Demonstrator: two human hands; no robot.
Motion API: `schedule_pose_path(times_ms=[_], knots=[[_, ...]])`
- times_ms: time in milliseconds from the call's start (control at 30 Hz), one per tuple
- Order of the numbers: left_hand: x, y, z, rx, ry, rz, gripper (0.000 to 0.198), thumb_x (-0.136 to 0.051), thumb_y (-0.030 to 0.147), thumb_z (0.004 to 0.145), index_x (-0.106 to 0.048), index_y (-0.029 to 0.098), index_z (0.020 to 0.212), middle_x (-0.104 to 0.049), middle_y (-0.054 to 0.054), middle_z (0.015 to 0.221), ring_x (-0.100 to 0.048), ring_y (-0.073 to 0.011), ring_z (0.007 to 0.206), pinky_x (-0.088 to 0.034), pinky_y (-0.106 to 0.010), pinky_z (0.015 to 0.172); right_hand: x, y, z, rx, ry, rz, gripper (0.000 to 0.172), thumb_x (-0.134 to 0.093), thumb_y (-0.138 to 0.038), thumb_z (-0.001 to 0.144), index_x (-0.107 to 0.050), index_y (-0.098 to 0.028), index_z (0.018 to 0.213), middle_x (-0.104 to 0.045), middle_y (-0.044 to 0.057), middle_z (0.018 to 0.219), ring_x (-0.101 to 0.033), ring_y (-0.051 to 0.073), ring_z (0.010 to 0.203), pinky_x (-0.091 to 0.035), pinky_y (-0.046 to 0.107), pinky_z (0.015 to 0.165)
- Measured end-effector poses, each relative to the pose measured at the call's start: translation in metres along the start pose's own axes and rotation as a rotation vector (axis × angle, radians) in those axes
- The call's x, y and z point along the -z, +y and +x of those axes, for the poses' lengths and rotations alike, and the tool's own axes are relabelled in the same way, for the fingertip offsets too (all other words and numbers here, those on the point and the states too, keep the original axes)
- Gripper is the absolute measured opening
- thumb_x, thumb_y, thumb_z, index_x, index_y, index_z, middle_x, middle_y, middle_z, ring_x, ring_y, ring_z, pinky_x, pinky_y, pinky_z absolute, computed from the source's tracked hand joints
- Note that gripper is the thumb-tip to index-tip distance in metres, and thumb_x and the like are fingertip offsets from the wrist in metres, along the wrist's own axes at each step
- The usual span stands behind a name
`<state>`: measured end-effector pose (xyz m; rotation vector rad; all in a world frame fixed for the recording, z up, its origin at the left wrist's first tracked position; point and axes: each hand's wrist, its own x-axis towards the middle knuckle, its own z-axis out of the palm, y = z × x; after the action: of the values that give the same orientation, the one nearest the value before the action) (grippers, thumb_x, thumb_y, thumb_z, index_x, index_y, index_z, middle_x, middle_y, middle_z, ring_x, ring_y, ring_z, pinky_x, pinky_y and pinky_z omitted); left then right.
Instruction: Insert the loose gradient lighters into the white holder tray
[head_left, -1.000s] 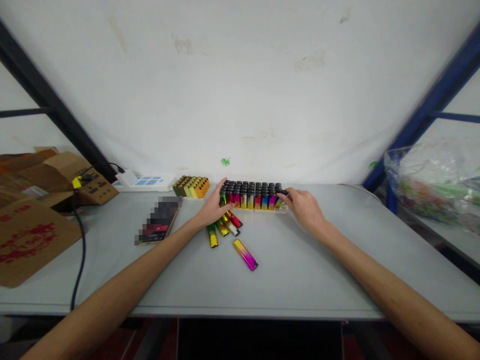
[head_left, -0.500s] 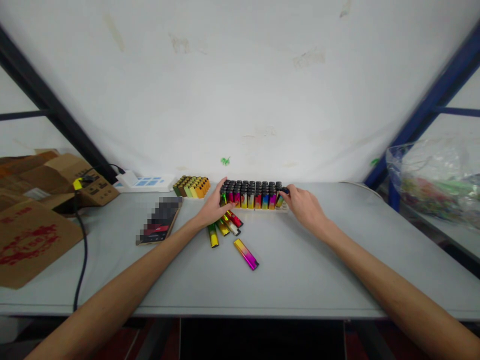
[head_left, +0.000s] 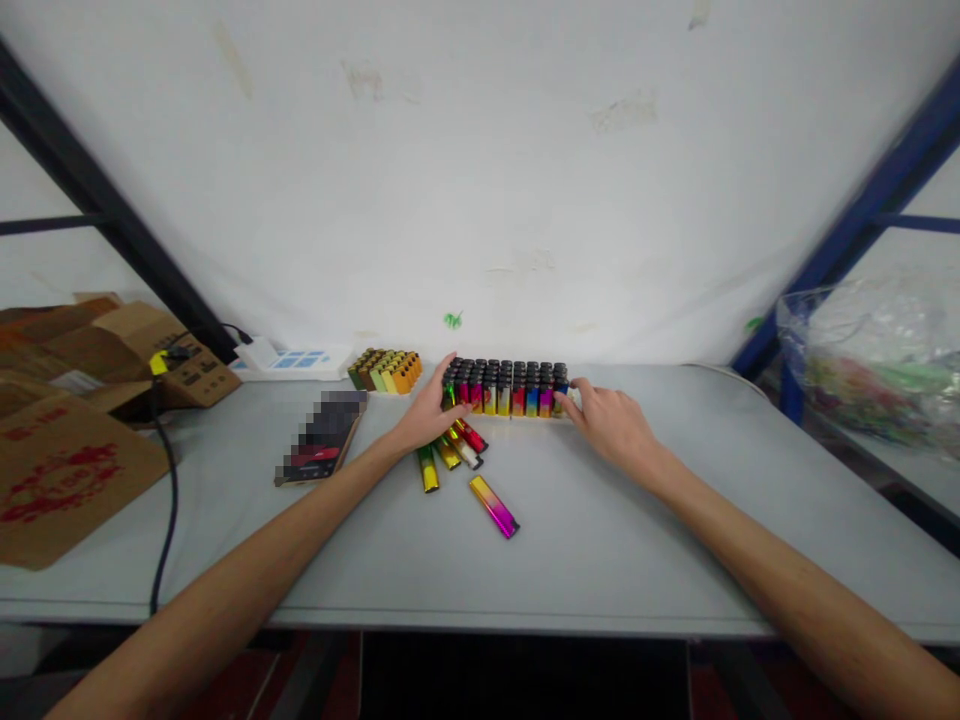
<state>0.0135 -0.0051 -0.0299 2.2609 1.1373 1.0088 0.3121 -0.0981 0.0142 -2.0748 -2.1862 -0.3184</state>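
Note:
Rows of upright lighters (head_left: 518, 400) with black tops and shiny coloured bodies stand packed in a pale tray (head_left: 568, 413). My left hand (head_left: 429, 408) is closed around the left end of this block, thumb in front and fingers behind. At the right end, my right hand (head_left: 611, 420) has its thumb against the front of the last lighter, the fingers stretched out and apart from the thumb. Loose lighters lie by my left hand: a green-yellow one (head_left: 428, 470), a red one (head_left: 471, 435) and others. A yellow-purple lighter (head_left: 494, 507) lies nearer the table's front.
A second block of yellow and olive lighters (head_left: 385, 371) stands at the back left beside a white power strip (head_left: 311, 363). A pixelated phone-like slab (head_left: 321, 440) lies in front. Cardboard boxes (head_left: 75, 470) and a black cable (head_left: 171, 500) are far left, a clear plastic bag (head_left: 870, 370) far right.
The tilted lighter in my right hand now stands upright at the right end of the block. My right thumb and fingers have spread apart; my left hand stays in place.

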Motion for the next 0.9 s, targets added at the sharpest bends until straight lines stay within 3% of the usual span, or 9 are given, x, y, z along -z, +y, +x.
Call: schedule_pose_path(times_ms=[100,167,333,433,600,700,900], knots=[[0.0,0.0,0.0,-0.006,-0.008,-0.003,0.094,-0.066,0.039,0.084,-0.019,0.01,0.16,-0.034,-0.019,0.162,-0.035,-0.035,0.15,-0.024,-0.051,0.127,0.002,-0.005,-0.009,-0.029,-0.044,0.034,0.054,-0.025,-0.056,0.107,-0.061,-0.016,0.109,-0.076,0.016,0.089,-0.075,0.033,0.085,-0.047,0.036,0.07],[0.0,0.001,0.0,-0.006,-0.009,-0.001,0.095,-0.066,0.039,0.084,-0.019,0.008,0.16,-0.034,-0.02,0.162,-0.033,-0.0354,0.151,-0.023,-0.051,0.127,0.003,-0.016,-0.019,0.042,-0.074,0.071,0.054,-0.026,-0.056,0.107,-0.062,-0.016,0.103,-0.075,0.015,0.085,-0.074,0.03,0.08,-0.045,0.034,0.068],[-0.001,0.002,-0.001,-0.016,0.002,-0.014,0.094,-0.066,0.039,0.084,-0.019,0.008,0.16,-0.034,-0.02,0.162,-0.034,-0.0352,0.151,-0.023,-0.05,0.127,0.003,-0.053,-0.051,0.528,-0.085,0.369,0.048,-0.041,-0.064,0.102,-0.058,-0.02,0.108,-0.071,0.009,0.097,-0.068,0.024,0.085,-0.047,0.034,0.074],[-0.001,0.003,-0.001,-0.006,-0.001,-0.029,0.094,-0.066,0.038,0.084,-0.019,0.011,0.16,-0.034,-0.019,0.162,-0.037,-0.0346,0.149,-0.024,-0.051,0.127,-0.002,-0.066,-0.061,0.616,-0.047,0.403,0.055,-0.052,-0.073,0.092,-0.059,-0.019,0.102,-0.066,0.01,0.101,-0.064,0.027,0.091,-0.049,0.038,0.08],[-0.001,0.003,-0.001,-0.006,0.005,-0.026,0.095,-0.067,0.038,0.083,-0.018,0.014,0.161,-0.034,-0.017,0.163,-0.038,-0.0358,0.148,-0.026,-0.052,0.126,-0.012,-0.053,-0.051,0.758,-0.084,0.55,0.029,-0.05,-0.044,0.104,-0.062,-0.018,0.101,-0.062,0.01,0.103,-0.06,0.022,0.092,-0.049,0.035,0.085],[0.0,0.003,0.0,-0.011,0.006,-0.021,0.096,-0.067,0.038,0.083,-0.018,0.014,0.162,-0.033,-0.016,0.164,-0.039,-0.0358,0.147,-0.027,-0.052,0.125,-0.016,-0.034,-0.038,0.717,-0.114,0.742,0.026,-0.054,-0.041,0.103,-0.063,-0.017,0.102,-0.063,0.008,0.1,-0.06,0.019,0.087,-0.049,0.031,0.08],[0.001,0.004,-0.001,0.014,-0.004,-0.02,0.097,-0.067,0.037,0.083,-0.016,0.016,0.163,-0.043,-0.016,0.158,-0.048,-0.0347,0.141,-0.034,-0.051,0.122,-0.028,-0.007,-0.016,0.397,-0.119,1.134,0.03,-0.067,-0.049,0.093,-0.064,-0.02,0.099,-0.062,-0.001,0.078,-0.056,0.016,0.068,-0.045,0.027,0.062]])
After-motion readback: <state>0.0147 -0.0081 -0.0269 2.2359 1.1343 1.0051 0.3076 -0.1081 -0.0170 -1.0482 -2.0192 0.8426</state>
